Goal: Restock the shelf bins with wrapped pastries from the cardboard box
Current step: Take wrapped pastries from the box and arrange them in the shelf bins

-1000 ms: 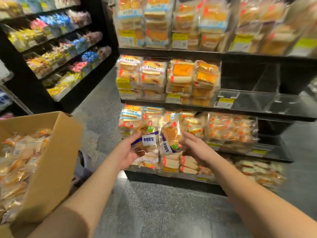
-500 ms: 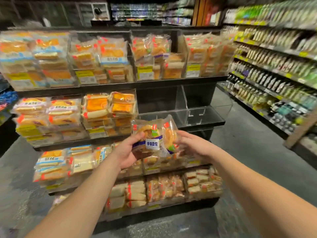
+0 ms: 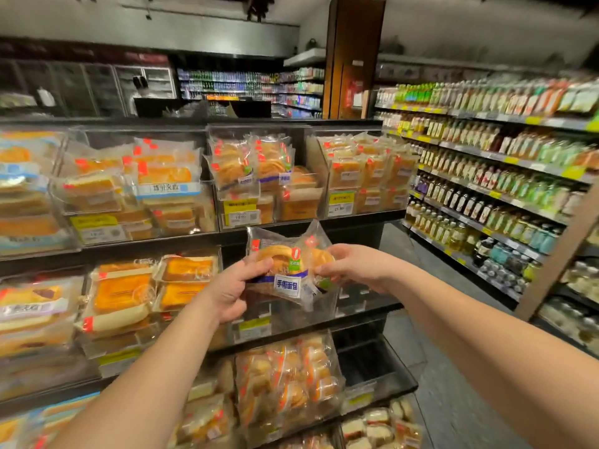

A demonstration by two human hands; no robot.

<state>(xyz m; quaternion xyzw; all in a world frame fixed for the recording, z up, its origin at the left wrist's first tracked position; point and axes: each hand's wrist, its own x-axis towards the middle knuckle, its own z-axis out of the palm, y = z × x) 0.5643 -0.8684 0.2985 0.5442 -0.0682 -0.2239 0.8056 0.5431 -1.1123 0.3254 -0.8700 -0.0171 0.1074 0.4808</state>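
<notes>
Wrapped pastries [image 3: 287,270] between both hands (pinched).

Dim aisle, motion-blurred, warped edges

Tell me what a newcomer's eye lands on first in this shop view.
First, the wrapped pastries at centre frame, gripped from both sides by the left hand and the right hand. Behind them sits a clear bin on the middle shelf, showing no stock, while the top-shelf bin just above holds matching packs. Down the aisle to the right, rows of bottles fill the shelves.
</notes>
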